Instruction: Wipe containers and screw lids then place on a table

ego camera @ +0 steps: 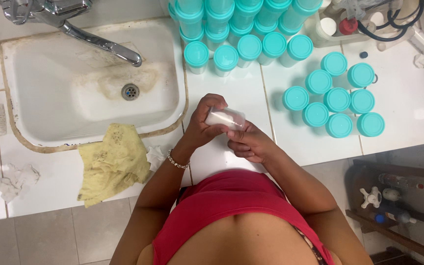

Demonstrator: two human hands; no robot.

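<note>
head view: both hands meet over the white tiled counter (231,88), just right of the sink (35,122). the left hand (203,122) wraps a small clear jar (225,118) from the left, fingers curled shut around its body, thumb on top. the jar lies tilted on its side, its long axis running left to right with the right end a little lower, and something white shows inside it. the right hand (249,143) sits just below and right of the jar, fingers bent in against its right end; whether they pinch a lid there i cannot tell. the left hand carries the jar, the right only touches it. 2 groups of teal-capped jars stand well apart from the hands: one behind (249,46), one at right (337,100). a yellow cloth (114,162) hangs off the sink's front edge
</note>
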